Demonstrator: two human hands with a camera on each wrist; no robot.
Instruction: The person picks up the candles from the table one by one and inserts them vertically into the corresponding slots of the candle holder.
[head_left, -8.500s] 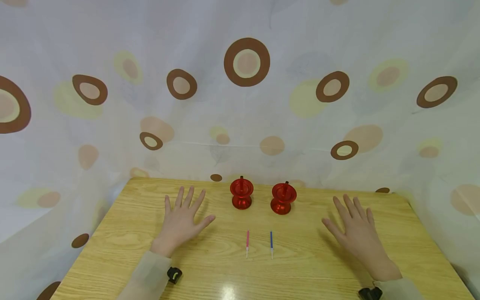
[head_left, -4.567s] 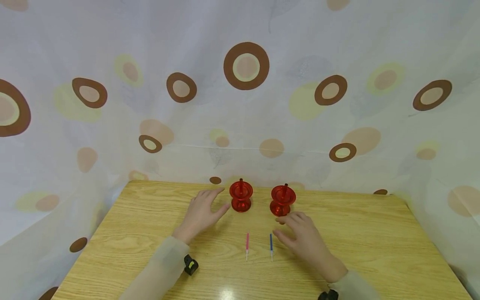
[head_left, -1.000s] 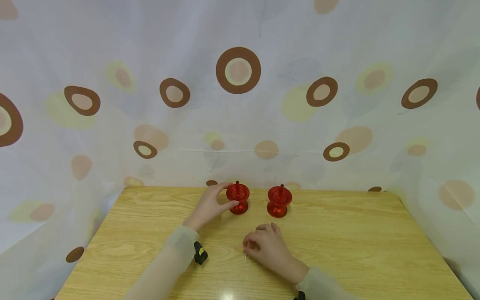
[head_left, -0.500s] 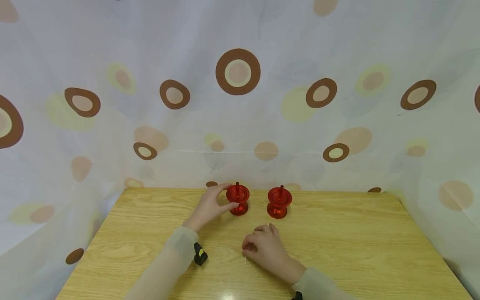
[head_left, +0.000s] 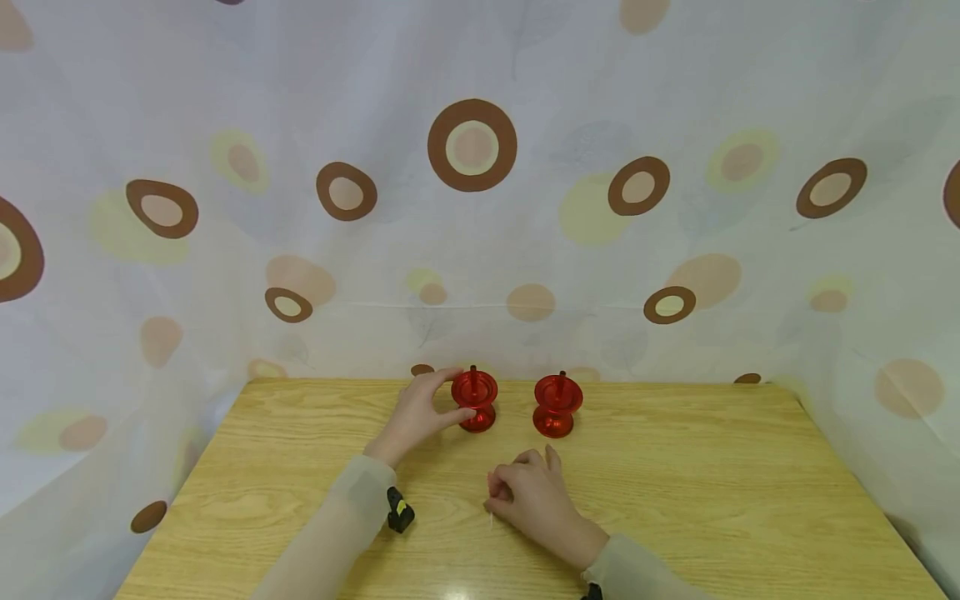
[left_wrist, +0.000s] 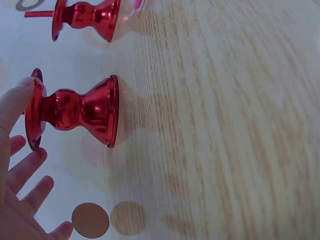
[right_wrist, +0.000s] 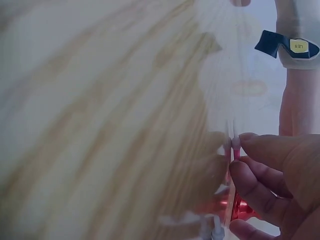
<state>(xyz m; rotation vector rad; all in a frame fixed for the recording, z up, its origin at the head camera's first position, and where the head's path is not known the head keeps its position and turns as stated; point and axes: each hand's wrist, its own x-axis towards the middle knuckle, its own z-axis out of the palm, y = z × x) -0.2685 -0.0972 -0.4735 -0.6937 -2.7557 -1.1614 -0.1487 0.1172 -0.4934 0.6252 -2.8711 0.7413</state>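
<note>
Two shiny red candle holders, each with a short upright pin in its dish, stand near the table's back edge. My left hand [head_left: 415, 417] grips the left candle holder [head_left: 480, 418] by its dish; in the left wrist view the thumb lies on the rim [left_wrist: 36, 112]. The right candle holder [head_left: 555, 422] stands untouched. Below them, my right hand [head_left: 538, 502] pinches a thin pink candle [right_wrist: 237, 153] between thumb and fingers, its white end poking out. Whether the candle is off the table I cannot tell. A second white candle end [right_wrist: 217, 231] shows low in the right wrist view; the hand hides the blue candle from the head view.
The wooden table [head_left: 712, 475] has a pale curtain [head_left: 525, 233] with brown rings behind it and at both sides. A black strap with a yellow label [head_left: 400, 510] is on the left wrist. Light glares at the table's front.
From lying spread apart, both hands moved inward: the left took hold of the left candle holder, the right came over and pinched the pink candle. Over the last second they have barely moved.
</note>
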